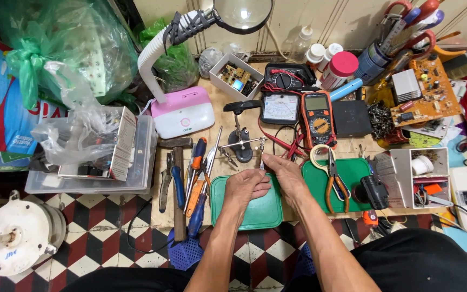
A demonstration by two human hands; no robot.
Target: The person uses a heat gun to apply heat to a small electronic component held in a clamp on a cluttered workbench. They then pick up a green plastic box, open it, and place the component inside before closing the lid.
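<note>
- A small, thin metal part [262, 162] is held between the two hands, just above the far edge of the square green lid [247, 203] on the tabletop [217, 103]; what kind of part it is cannot be made out
- The left hand [246, 185] is curled, its fingers [259, 174] pinched shut on the lower end of the part
- The right hand [283, 172] is brought in from the other side, thumb and forefinger closed on the same part – the grip is shared, with the fingertips nearly touching
- The clamp of the helping-hands stand [240, 141] sits just beyond the part, which seems to be offered up to it
- For this to be done well, the part is best kept steady by resting both wrists on the lid, and only the tips should be moved
- The jaw of the clamp should be met squarely, so that nothing slips sideways
- The pliers and screwdrivers [193, 178] to the left and the orange-handled cutters [335, 181] on the round green lid – all near – are best left undisturbed by the forearms
</note>
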